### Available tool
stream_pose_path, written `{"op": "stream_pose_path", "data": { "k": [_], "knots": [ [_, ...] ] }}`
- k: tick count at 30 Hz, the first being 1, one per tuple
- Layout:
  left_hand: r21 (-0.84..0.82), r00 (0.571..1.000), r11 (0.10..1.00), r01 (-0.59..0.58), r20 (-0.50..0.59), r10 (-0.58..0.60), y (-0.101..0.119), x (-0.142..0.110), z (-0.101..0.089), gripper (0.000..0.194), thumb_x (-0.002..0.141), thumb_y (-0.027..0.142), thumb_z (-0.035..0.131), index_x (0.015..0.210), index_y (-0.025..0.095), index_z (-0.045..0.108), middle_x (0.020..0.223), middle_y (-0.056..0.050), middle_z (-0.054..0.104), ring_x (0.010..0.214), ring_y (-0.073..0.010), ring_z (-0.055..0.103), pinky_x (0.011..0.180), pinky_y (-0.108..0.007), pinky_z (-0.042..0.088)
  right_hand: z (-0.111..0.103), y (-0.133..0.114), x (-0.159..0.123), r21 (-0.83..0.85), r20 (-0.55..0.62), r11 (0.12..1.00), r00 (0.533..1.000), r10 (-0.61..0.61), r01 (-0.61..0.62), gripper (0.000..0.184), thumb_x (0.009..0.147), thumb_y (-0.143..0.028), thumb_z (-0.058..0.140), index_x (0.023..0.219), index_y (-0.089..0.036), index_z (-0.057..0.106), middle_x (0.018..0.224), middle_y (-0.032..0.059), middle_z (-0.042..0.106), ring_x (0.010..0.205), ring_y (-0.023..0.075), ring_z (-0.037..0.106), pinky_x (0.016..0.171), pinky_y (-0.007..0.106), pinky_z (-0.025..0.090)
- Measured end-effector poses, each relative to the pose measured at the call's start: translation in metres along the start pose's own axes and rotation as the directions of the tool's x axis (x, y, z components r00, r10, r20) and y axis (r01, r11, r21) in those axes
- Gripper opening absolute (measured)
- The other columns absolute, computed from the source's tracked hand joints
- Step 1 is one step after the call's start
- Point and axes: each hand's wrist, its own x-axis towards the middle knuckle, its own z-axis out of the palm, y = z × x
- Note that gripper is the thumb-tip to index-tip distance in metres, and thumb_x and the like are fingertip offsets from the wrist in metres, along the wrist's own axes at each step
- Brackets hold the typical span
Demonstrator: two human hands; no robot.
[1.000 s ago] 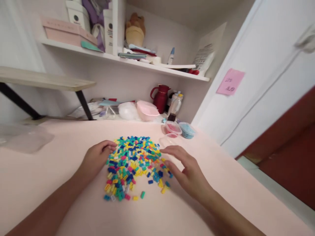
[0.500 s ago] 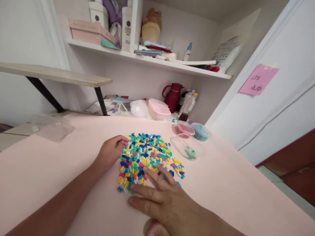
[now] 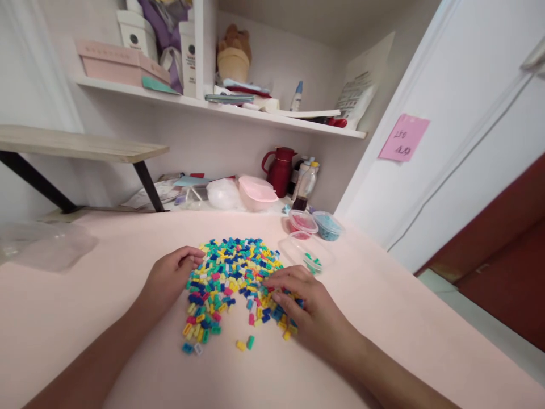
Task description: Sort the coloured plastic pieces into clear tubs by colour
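Observation:
A pile of small coloured blocks [image 3: 232,278] in green, yellow, blue and pink lies spread on the pale pink table [image 3: 383,318]. My left hand [image 3: 170,275] rests curled at the pile's left edge, its fingertips touching blocks. My right hand [image 3: 304,304] sits on the right side of the pile with its fingers bent down among the blocks; whether they pinch a block is hidden. A clear tub [image 3: 306,254] with a few green blocks stands just beyond my right hand.
Two more small tubs, one with pink pieces [image 3: 301,222] and one with blue pieces [image 3: 327,225], stand behind it. A clear plastic lid [image 3: 45,245] lies far left. A red jug [image 3: 280,169], a pink box [image 3: 255,192] and clutter line the back wall under a shelf [image 3: 221,108].
My right hand was lifted to the pile's right, then lay flat across its near edge, and now curls on the right side. Blocks there have shifted. My left hand has stayed put.

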Motion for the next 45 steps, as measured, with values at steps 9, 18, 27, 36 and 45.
{"op": "stream_pose_path", "data": {
  "k": [9, 18, 27, 36, 45],
  "knots": [
    [0.033, 1.0, 0.999, -0.008, -0.022, 0.009, 0.003, -0.001, -0.002, 0.03, 0.075, 0.042, 0.05, 0.085, 0.024, 0.072, 0.085, -0.003, 0.078, 0.084, -0.0239, 0.072, 0.078, -0.034, 0.056, 0.003, -0.002, 0.0, -0.12, 0.159, 0.987, 0.984, -0.085, 0.105, 0.028, 0.089, -0.017, 0.058, 0.112, -0.028, 0.071, 0.116, 0.0069, 0.067, 0.109, 0.0233, 0.06, 0.097, 0.043, 0.045],
    [0.054, 0.999, 0.998, -0.024, -0.036, 0.026, 0.002, 0.002, -0.002, 0.031, 0.074, 0.044, 0.051, 0.084, 0.025, 0.073, 0.086, -0.003, 0.078, 0.085, -0.0247, 0.072, 0.079, -0.034, 0.056, -0.005, 0.0, 0.003, -0.142, 0.039, 0.986, 0.995, 0.09, -0.083, 0.027, 0.089, -0.015, 0.058, 0.108, -0.026, 0.073, 0.1, 0.0066, 0.068, 0.092, 0.0218, 0.06, 0.085, 0.038, 0.048],
    [0.045, 0.999, 0.999, -0.019, -0.043, 0.021, 0.005, 0.001, -0.003, 0.029, 0.072, 0.042, 0.051, 0.081, 0.025, 0.073, 0.083, -0.003, 0.078, 0.083, -0.0252, 0.072, 0.078, -0.035, 0.057, -0.002, 0.002, 0.001, -0.212, 0.085, 0.977, 0.995, 0.05, -0.031, 0.028, 0.087, -0.012, 0.06, 0.105, -0.029, 0.073, 0.1, 0.0056, 0.064, 0.094, 0.0218, 0.058, 0.087, 0.04, 0.045],
    [0.057, 1.0, 0.998, 0.001, -0.022, 0.0, 0.003, 0.0, -0.002, 0.031, 0.075, 0.041, 0.049, 0.087, 0.025, 0.072, 0.089, -0.003, 0.078, 0.087, -0.0245, 0.072, 0.081, -0.035, 0.055, 0.005, -0.003, 0.0, -0.122, 0.134, 0.993, 0.991, 0.007, 0.01, 0.019, 0.089, -0.016, 0.061, 0.097, -0.028, 0.073, 0.103, 0.0044, 0.065, 0.096, 0.0209, 0.058, 0.09, 0.04, 0.045],
    [0.054, 1.0, 0.999, -0.003, -0.008, 0.003, 0.002, 0.0, 0.0, 0.03, 0.076, 0.04, 0.049, 0.087, 0.024, 0.071, 0.088, -0.003, 0.077, 0.09, -0.0237, 0.072, 0.083, -0.033, 0.055, -0.001, -0.006, -0.001, -0.03, 0.216, 0.999, 0.976, -0.007, 0.014, 0.017, 0.078, -0.017, 0.075, 0.091, -0.028, 0.075, 0.114, 0.0046, 0.064, 0.112, 0.0241, 0.057, 0.097, 0.043, 0.042]
  ]
}}
